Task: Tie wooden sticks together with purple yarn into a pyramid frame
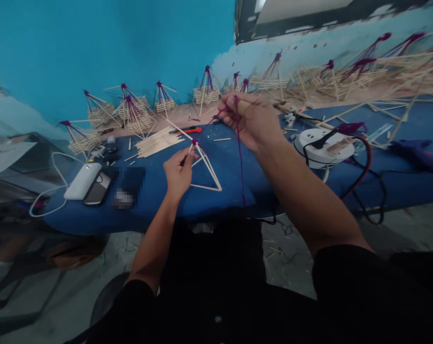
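The left grip (178, 169) pinches a wooden stick frame (210, 168) and the right grip (254, 119) pinches purple yarn (240, 153), so tugging hard could bend the frame beside the left grip.

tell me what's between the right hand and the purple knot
Head view: purple yarn runs from the right hand toward the knot, with an orange tool beyond.
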`<action>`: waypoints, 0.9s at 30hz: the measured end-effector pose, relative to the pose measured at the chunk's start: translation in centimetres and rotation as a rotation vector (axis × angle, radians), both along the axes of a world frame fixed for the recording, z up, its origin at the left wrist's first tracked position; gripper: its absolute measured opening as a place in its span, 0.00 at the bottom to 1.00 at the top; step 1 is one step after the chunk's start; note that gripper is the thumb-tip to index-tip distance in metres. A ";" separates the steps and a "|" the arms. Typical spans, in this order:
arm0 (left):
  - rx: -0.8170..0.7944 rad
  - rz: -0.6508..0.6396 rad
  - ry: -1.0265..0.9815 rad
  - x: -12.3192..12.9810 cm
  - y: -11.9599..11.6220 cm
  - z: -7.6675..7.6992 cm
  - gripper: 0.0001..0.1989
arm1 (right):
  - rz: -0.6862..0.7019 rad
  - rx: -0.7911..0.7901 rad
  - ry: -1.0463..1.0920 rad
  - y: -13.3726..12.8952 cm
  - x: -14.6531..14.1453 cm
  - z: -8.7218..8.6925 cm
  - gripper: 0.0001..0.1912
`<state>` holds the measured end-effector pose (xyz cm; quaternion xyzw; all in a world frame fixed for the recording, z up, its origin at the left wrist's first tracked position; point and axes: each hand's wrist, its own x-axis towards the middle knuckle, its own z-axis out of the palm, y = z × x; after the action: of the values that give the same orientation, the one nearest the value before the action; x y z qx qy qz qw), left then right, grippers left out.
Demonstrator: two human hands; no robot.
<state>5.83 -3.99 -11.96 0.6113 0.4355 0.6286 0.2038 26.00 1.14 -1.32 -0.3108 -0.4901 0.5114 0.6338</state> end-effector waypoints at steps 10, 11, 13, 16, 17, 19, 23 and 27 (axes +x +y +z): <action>0.120 -0.092 -0.201 -1.2 -1.0 1.7 0.22 | 0.019 -0.085 -0.059 0.3 0.9 -4.1 0.02; 0.123 -0.098 -0.211 -1.3 -1.1 1.9 0.24 | 0.027 -0.105 -0.039 -0.1 0.9 -4.3 0.01; 0.122 -0.128 -0.255 -1.4 -1.2 2.2 0.25 | 0.047 -0.142 0.003 -1.2 0.7 -4.7 0.02; 0.110 -0.189 -0.356 -1.4 -0.8 2.3 0.25 | 0.094 -0.195 0.050 -3.4 0.1 -5.0 0.07; 0.101 -0.207 -0.385 -1.4 -0.6 2.3 0.26 | 0.121 -0.209 0.052 -4.1 -0.1 -5.1 0.09; 0.089 -0.230 -0.421 -1.4 0.0 2.1 0.28 | 0.191 -0.215 0.031 -5.4 -0.4 -5.4 0.13; 0.082 -0.232 -0.383 -1.7 1.1 1.4 0.31 | 0.337 -0.124 -0.094 -7.0 -0.2 -5.7 0.15; 0.086 -0.268 -0.324 -2.1 2.2 0.7 0.28 | 0.401 0.166 -0.373 -7.3 0.8 -5.4 0.11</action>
<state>3.69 -1.81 -11.29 0.5630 0.2845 0.7038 0.3266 26.77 -6.14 -6.71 -0.2433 -0.6899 0.5188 0.4423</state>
